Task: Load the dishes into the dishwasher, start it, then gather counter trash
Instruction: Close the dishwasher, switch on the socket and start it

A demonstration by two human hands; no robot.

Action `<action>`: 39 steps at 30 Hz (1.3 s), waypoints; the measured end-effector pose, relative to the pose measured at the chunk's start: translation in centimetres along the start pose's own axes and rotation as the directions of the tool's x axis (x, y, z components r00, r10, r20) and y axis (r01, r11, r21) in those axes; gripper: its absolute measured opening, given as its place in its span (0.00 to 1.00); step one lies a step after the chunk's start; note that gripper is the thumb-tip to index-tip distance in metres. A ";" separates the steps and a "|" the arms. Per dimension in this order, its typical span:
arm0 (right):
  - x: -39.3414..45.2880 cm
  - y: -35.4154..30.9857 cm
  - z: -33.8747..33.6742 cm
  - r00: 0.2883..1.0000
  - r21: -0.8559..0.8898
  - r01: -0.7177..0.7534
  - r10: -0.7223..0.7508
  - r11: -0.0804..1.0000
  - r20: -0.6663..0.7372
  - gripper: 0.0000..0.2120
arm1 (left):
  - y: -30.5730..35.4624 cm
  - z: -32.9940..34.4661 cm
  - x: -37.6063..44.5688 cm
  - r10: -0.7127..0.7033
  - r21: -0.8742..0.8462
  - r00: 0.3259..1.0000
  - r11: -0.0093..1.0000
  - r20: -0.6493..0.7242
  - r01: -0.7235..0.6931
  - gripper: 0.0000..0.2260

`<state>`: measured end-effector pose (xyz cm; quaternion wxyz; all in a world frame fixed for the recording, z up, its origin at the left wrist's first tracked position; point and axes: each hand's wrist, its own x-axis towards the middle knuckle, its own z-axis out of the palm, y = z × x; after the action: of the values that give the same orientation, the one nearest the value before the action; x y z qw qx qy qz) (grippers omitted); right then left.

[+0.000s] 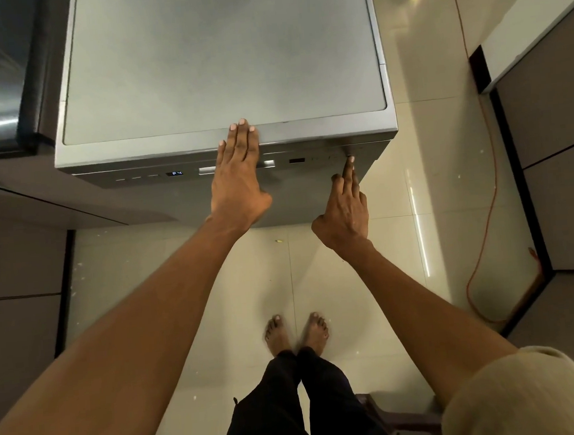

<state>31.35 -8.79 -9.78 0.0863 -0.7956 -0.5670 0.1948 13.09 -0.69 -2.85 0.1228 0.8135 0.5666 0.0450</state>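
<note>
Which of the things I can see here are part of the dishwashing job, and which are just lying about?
Part of the job:
dishwasher
control panel, display reading P4
left hand, flat on the dishwasher's front edge
right hand, fingertip at the panel

Lying about:
orange cable on the floor
yellow scrap on the floor

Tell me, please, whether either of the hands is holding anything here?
Nothing is held. The left hand rests flat on the dishwasher; the right hand touches its control strip.

Bare floor (419, 131) right of the dishwasher (218, 61) leaves room, though an orange cord (490, 201) apparently crosses it.
</note>
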 end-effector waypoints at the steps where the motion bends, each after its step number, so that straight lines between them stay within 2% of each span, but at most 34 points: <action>1: -0.1 0.0 -0.1 1.000 0.000 -0.002 0.002 1.000 0.003 0.39 | 0.0 -0.1 0.0 0.000 0.003 1.000 1.000 0.006 0.000 0.47; 9: -0.8 -1.0 -1.1 0.999 0.014 0.009 -0.008 1.000 -0.039 0.37 | -0.2 -0.3 0.0 0.008 0.007 1.000 1.000 0.031 -0.008 0.47; 15: -1.8 -5.2 -2.2 0.952 0.101 0.258 -0.234 0.961 -0.198 0.30 | -0.2 -0.9 0.1 0.006 0.009 0.997 1.000 0.075 -0.007 0.48; 19: -1.0 -9.7 -3.5 0.903 0.130 0.378 -0.335 0.917 -0.269 0.31 | -1.8 -1.8 0.0 0.111 -0.031 0.986 0.994 0.124 -0.108 0.47; 21: -0.3 -12.1 -4.2 0.909 0.116 0.396 -0.371 0.911 -0.191 0.36 | -3.5 -2.7 -0.4 0.150 -0.039 0.980 0.989 0.134 -0.146 0.45; 24: 1.1 -15.0 -4.2 0.916 -0.023 0.399 -0.400 0.917 -0.025 0.42 | -7.6 -4.0 -1.3 0.122 -0.046 0.985 0.992 0.119 -0.118 0.44; 29: 2.3 -19.2 -3.2 0.919 -0.141 0.394 -0.384 0.908 0.093 0.49 | -17.0 -6.6 -3.6 0.044 0.004 0.997 0.999 0.069 -0.045 0.45; 31: 2.4 -21.0 -2.7 0.919 -0.180 0.391 -0.372 0.903 0.128 0.52 | -20.5 -7.9 -4.1 -0.023 -0.009 0.999 1.000 0.038 0.024 0.45; 33: 2.4 -22.7 -2.0 0.928 -0.217 0.367 -0.342 0.905 0.145 0.54 | -23.4 -8.8 -4.5 -0.005 -0.017 0.998 1.000 0.069 0.006 0.45; 35: 2.2 -23.9 -1.3 0.947 -0.234 0.316 -0.293 0.919 0.131 0.56 | -25.6 -9.5 -4.7 0.021 0.003 0.997 1.000 0.079 -0.021 0.44; 37: 1.9 -24.7 -0.7 0.963 -0.258 0.267 -0.248 0.929 0.103 0.58 | -27.3 -10.2 -4.9 -0.039 -0.039 0.998 0.998 0.055 0.041 0.43; 39: 1.8 -24.8 -0.4 0.969 -0.297 0.248 -0.234 0.922 0.083 0.59 | -28.5 -10.6 -5.2 -0.028 -0.081 0.997 0.996 0.066 0.033 0.44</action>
<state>10.46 1.40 -0.84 -0.0273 -0.7189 -0.6857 0.1110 -16.95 5.36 0.56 0.1750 0.8001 0.5724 0.0398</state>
